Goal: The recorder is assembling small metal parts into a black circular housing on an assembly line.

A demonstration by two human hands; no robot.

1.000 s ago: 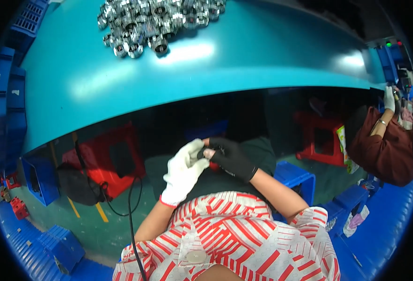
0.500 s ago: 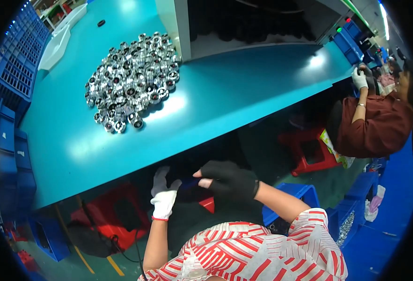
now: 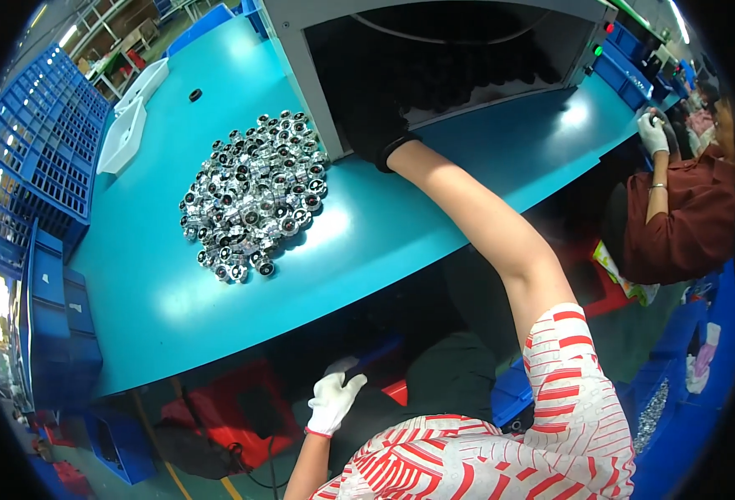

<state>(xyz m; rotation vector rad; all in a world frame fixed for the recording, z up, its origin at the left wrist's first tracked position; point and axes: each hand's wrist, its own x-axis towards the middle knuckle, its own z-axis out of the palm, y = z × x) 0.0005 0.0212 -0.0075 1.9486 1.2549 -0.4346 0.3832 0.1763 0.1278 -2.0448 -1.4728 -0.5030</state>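
The right hand (image 3: 373, 125), in a black glove, is reached into the dark opening of a grey box (image 3: 301, 75) at the counter's far edge; its grip is lost in the shadow, so whether it is open or closed on anything cannot be told. The bare right forearm is stretched across the teal counter (image 3: 159, 300) from the near edge to the box. The left hand (image 3: 331, 402), in a white glove, is held below the counter's near edge, over the lap, with fingers loosely spread and nothing seen in its grip. A heap of small shiny metal parts (image 3: 251, 196) is piled on the counter just left of the box, apart from both hands. White trays (image 3: 130, 125) are set near the far left corner. Blue crates (image 3: 38, 158) are stacked beyond the left edge. Another person (image 3: 675, 217) is seated at the right end.
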